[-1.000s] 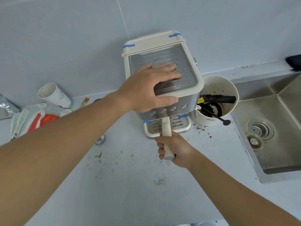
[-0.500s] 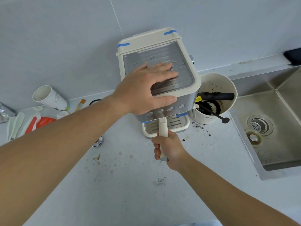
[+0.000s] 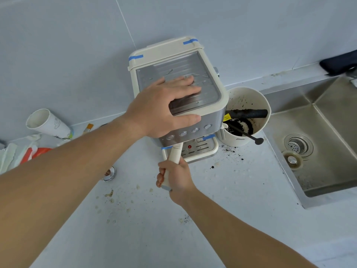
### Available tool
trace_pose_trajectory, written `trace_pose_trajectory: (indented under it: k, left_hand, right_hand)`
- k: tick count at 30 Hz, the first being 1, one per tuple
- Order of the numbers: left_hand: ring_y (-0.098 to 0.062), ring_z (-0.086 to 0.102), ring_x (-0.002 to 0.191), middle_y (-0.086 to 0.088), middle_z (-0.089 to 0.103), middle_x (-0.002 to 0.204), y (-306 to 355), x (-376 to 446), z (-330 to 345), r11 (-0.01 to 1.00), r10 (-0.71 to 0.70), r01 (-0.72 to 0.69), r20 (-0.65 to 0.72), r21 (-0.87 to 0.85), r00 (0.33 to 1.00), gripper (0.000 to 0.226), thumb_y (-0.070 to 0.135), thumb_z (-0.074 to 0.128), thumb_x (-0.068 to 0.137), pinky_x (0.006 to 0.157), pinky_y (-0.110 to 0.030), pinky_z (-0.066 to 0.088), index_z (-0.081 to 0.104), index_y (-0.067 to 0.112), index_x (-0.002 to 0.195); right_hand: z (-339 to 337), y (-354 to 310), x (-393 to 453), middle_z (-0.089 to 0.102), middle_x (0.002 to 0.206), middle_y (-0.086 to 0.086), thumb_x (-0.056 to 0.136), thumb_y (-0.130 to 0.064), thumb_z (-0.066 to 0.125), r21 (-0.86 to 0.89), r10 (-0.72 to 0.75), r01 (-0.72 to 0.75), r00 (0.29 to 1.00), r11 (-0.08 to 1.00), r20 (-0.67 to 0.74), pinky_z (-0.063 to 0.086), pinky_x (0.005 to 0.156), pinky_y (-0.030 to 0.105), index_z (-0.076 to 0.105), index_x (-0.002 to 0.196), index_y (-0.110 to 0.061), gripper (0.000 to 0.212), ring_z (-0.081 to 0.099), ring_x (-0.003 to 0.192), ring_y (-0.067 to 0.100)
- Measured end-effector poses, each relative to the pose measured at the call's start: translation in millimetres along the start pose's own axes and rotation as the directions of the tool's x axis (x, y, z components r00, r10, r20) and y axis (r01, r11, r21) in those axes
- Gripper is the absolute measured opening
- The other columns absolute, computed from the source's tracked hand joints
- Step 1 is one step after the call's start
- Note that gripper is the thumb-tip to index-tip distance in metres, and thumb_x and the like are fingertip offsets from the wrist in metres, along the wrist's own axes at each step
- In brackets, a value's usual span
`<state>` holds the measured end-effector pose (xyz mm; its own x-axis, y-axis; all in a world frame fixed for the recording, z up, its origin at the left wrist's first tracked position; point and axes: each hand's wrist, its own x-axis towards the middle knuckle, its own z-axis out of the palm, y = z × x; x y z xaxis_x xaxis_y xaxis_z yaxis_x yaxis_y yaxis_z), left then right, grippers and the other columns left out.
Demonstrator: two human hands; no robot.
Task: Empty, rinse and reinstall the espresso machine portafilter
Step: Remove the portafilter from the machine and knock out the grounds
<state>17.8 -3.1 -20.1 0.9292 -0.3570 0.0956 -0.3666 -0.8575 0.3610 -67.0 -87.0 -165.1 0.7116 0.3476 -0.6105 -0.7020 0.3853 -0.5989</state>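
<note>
Portafilter handle [image 3: 174,159] swung leftward, right hand [image 3: 176,177] fingers gripping it; left hand [image 3: 164,108] flat atop espresso machine [image 3: 212,97]; knock box [image 3: 249,120] holds grounds

The left hand [image 3: 164,107] lies flat, fingers spread, arm reaching far. The right hand [image 3: 176,176] is nearer, curled in a fist-like grip.

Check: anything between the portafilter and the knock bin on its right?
Only the machine's own front right corner, since the bin stands tight against that side. The right hand holds the portafilter handle, angled left. Once it drops free, the counter path looks open apart from loose grounds.
</note>
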Motion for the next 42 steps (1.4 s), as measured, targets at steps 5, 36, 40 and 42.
trace_pose_trajectory:
  k: [5, 36, 40, 42]
  left_hand:
    - [0.004, 0.022, 0.142, 0.015, 0.032, 0.155, 0.0, -0.2, -0.6, 1.000, 0.002, -0.002, -0.009, 0.000, 1.000, 0.068, 0.064, 0.057, 0.077, 0.120, -0.034, 0.010, 0.045, 0.040, 0.139]
    - [0.000, 0.026, 0.142, 0.012, 0.035, 0.154, -1.0, 1.4, 0.7, 0.999, 0.033, -0.033, -0.033, 0.007, 0.999, 0.066, 0.064, 0.058, 0.078, 0.119, -0.034, 0.011, 0.047, 0.038, 0.139]
    - [0.000, 0.026, 0.142, 0.012, 0.034, 0.155, -0.6, 0.5, 0.9, 0.999, 0.034, -0.033, -0.035, 0.005, 0.999, 0.065, 0.063, 0.059, 0.079, 0.119, -0.034, 0.011, 0.047, 0.038, 0.139]
    - [0.000, 0.025, 0.142, 0.012, 0.034, 0.155, -0.4, 0.3, 0.9, 0.999, 0.034, -0.034, -0.033, 0.003, 0.999, 0.065, 0.062, 0.059, 0.080, 0.118, -0.033, 0.010, 0.047, 0.038, 0.139]
  right_hand:
    - [2.5, 3.4, 2.3, 0.055, 0.074, 0.012, 0.082, 0.007, 0.056, 0.043, 0.002, -0.010, 0.984, 0.999, 0.178, 0.055, 0.058, 0.036, 0.045, 0.100, -0.010, 0.027, 0.060, 0.057, 0.023]
    - [18.3, 15.2, 32.1, 0.058, 0.093, 0.009, 0.095, -0.006, 0.061, 0.029, -0.056, 0.053, 0.989, 0.998, 0.135, 0.052, 0.091, 0.053, 0.046, 0.115, -0.015, 0.027, 0.063, 0.088, 0.024]
    - [19.5, 16.6, 35.0, 0.058, 0.096, 0.009, 0.095, -0.006, 0.062, 0.012, -0.057, 0.056, 0.991, 0.998, 0.120, 0.052, 0.093, 0.053, 0.046, 0.116, -0.017, 0.029, 0.063, 0.089, 0.025]
    - [20.3, 17.3, 35.9, 0.059, 0.094, 0.008, 0.095, -0.006, 0.061, 0.014, -0.057, 0.056, 0.992, 0.998, 0.116, 0.051, 0.093, 0.054, 0.047, 0.112, -0.018, 0.025, 0.063, 0.089, 0.024]
